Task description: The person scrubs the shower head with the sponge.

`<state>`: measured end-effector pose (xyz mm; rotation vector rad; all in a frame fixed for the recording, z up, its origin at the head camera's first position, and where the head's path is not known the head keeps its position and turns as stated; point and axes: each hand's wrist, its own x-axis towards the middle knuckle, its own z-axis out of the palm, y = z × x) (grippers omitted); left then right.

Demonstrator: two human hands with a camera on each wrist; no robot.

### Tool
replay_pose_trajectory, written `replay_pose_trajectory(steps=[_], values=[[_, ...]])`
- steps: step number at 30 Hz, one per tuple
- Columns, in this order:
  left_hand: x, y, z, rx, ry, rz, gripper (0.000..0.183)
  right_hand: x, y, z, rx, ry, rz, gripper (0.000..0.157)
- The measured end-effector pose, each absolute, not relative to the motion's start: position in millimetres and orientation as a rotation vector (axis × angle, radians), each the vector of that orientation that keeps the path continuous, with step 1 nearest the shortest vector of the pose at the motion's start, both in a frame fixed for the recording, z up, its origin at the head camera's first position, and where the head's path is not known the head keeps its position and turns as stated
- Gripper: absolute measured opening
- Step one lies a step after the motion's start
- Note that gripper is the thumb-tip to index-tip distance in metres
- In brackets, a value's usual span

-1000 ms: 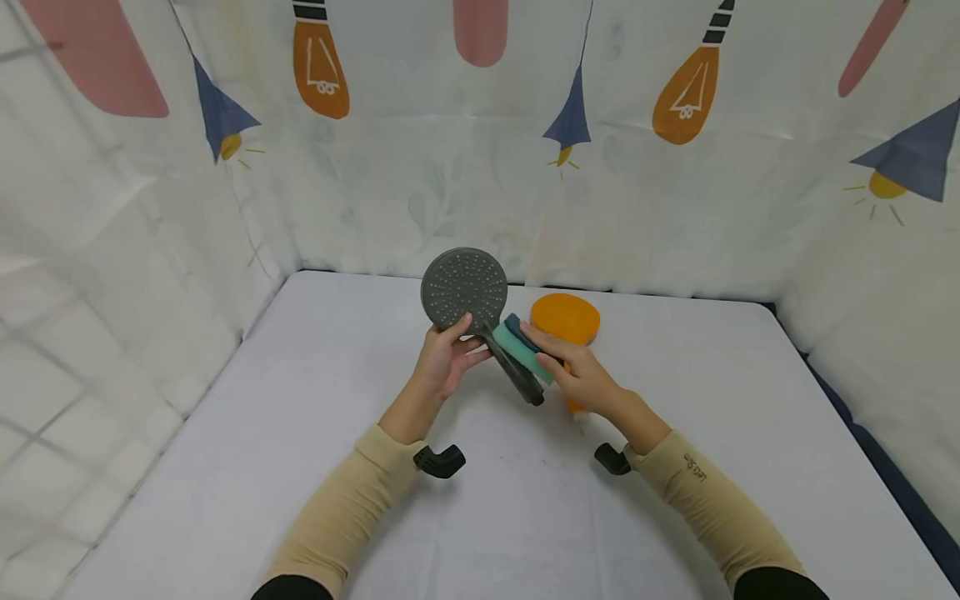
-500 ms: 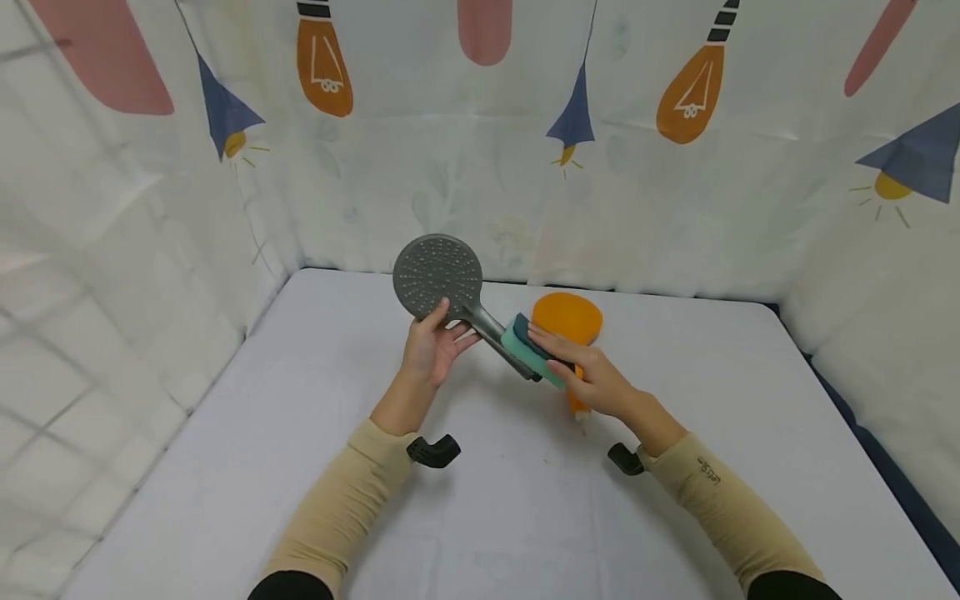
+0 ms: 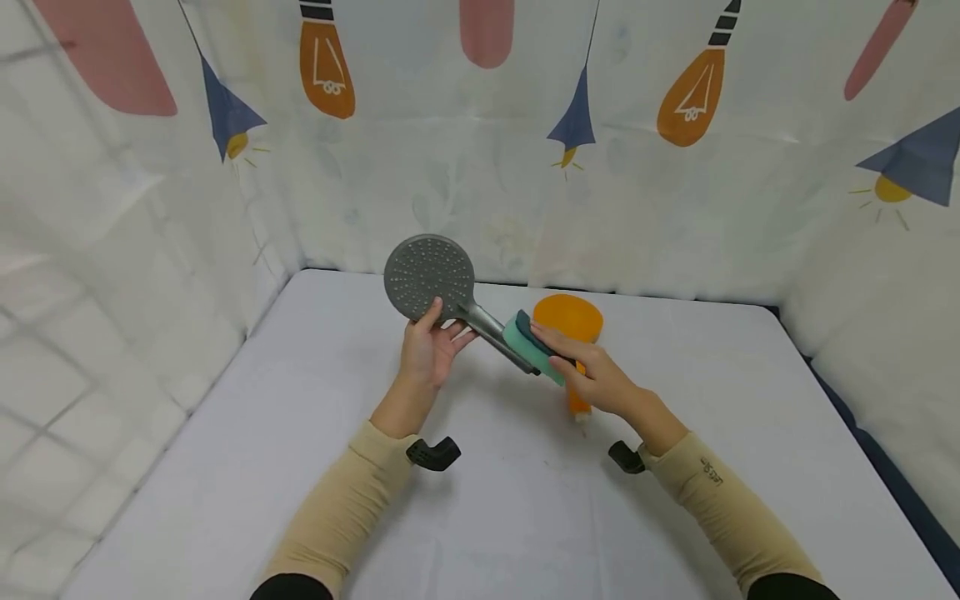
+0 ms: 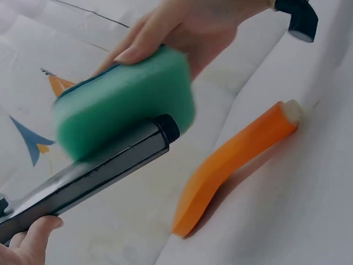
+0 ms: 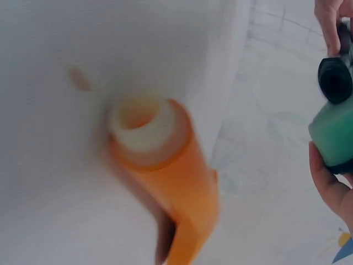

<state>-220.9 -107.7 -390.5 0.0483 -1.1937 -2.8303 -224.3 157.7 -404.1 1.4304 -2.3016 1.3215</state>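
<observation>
A grey shower head (image 3: 429, 271) is up off the table, its nozzle face toward the head camera. My left hand (image 3: 426, 354) grips it near the neck, thumb at the lower edge of the face. In my right hand (image 3: 596, 375) is a green sponge (image 3: 531, 350) with a dark backing, pinched between thumb and fingers. The sponge's green side lies against the lower handle, near the black threaded end, as the left wrist view shows with the handle (image 4: 99, 176) under the sponge (image 4: 127, 105). Part of the backing is hidden by my right fingers.
An orange shower-head-shaped thing (image 3: 567, 315) lies on the white table (image 3: 510, 500) behind my right hand. Its hollow pale end (image 5: 146, 124) points toward me. Printed fabric walls (image 3: 465, 183) enclose the table at the back and sides.
The shower head has shifted left and tilted flatter, its face moving away from the right hand. The sponge now sits lower along the handle, slightly right of before. Both grips persist.
</observation>
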Motion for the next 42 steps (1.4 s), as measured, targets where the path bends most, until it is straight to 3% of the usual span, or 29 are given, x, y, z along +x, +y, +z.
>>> replay_pose_trajectory(steps=[6,15,23,42], values=[[-223,-111,-391,0.071,-1.175,-2.841,0.050,-228,159,-412,1.431,-2.320,1.336,0.051],[-226,-87,-395,0.190,-1.346,-2.760,0.054,-225,121,-406,1.241,-2.275,0.668,0.052],[-227,-87,-393,0.437,-1.298,-2.686,0.054,-216,116,-409,1.249,-2.152,0.250,0.051],[-228,-91,-392,0.462,-1.189,-2.689,0.054,-217,117,-412,1.285,-2.179,0.148,0.050]])
